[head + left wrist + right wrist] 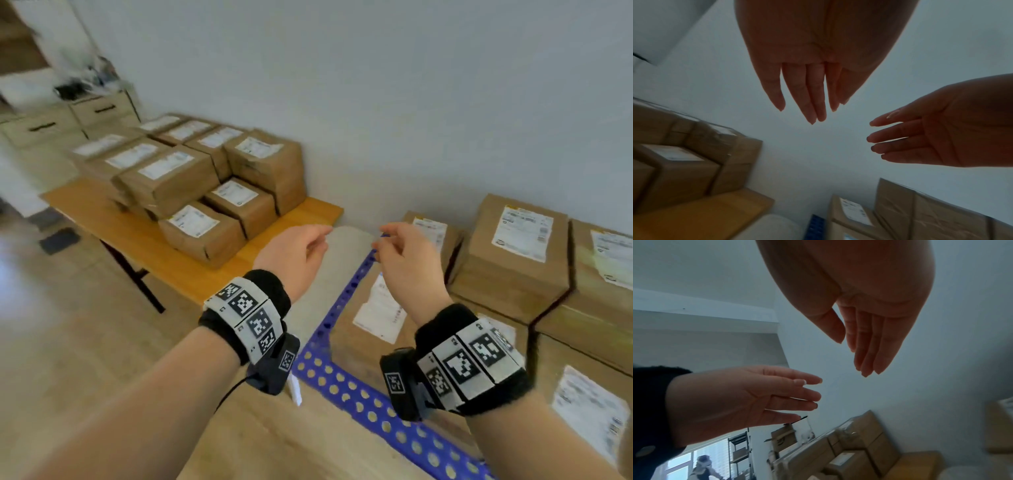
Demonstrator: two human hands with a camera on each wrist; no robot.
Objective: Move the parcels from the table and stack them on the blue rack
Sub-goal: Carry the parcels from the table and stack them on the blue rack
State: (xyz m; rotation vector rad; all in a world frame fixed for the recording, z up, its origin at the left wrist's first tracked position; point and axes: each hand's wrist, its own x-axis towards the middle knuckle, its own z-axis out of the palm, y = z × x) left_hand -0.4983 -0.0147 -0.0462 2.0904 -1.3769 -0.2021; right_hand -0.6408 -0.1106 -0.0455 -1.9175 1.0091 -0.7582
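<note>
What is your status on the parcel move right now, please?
Left hand and right hand open, empty, in the air. Parcels still piled on the table; several already on the blue rack. Nothing blocks the reach.

Counted on the wooden table [113, 222]: about ten brown parcels [202, 231]. On the blue rack [356, 390]: six visible parcels [517, 253]. Two hands.

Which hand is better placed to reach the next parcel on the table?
Left. The left hand hangs empty just beside the nearest parcel on the table; the right hand is over the blue rack.
</note>
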